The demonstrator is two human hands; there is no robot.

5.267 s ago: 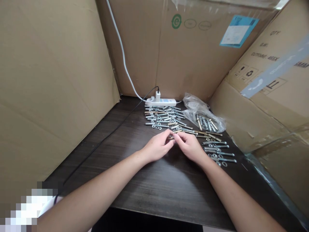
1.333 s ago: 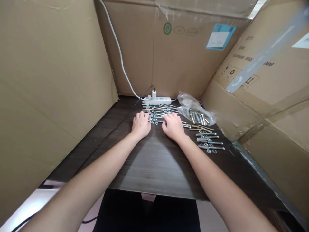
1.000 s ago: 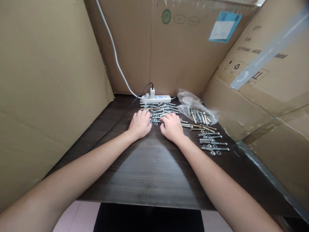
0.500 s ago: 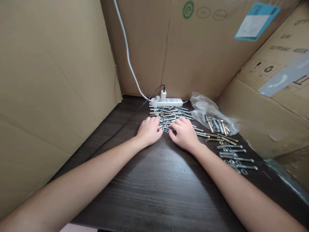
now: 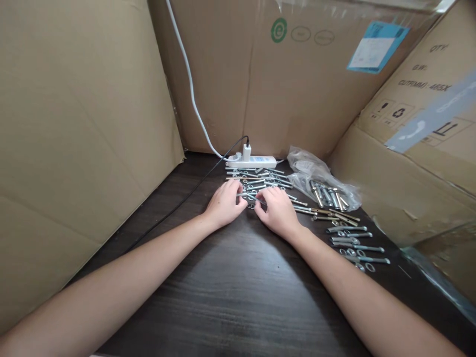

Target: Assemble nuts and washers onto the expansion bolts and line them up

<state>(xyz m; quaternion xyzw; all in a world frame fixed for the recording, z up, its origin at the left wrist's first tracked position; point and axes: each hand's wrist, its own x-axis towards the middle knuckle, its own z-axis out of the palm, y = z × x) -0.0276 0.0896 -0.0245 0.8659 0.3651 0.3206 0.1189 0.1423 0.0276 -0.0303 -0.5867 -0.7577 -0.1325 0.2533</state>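
My left hand (image 5: 225, 204) is closed, with a thin silver metal piece, seemingly a bolt (image 5: 241, 195), showing between thumb and fingertips. Facing it across a small gap, my right hand (image 5: 277, 209) pinches a slim silver bolt (image 5: 254, 198) that points toward the left hand. The fingers partly cover both pieces, so their full shape is hidden. Beyond the hands lie rows of bolts (image 5: 275, 177), metal sleeves (image 5: 256, 187) and small ring washers (image 5: 250, 206). Brass-coloured bolts (image 5: 344, 217) lie to the right of my right hand.
A white power strip (image 5: 255, 161) with a plugged-in charger (image 5: 246, 151) stands at the back. Its black cable (image 5: 193, 187) crosses the table on the left. A clear plastic bag (image 5: 316, 171) holds more bolts. Cardboard boxes (image 5: 215, 74) wall in the dark table (image 5: 230, 297).
Silver pieces now show between the fingers of both hands, raised slightly from the pile. The hands stay close together. The view has shifted a little, moving the scene left and down.
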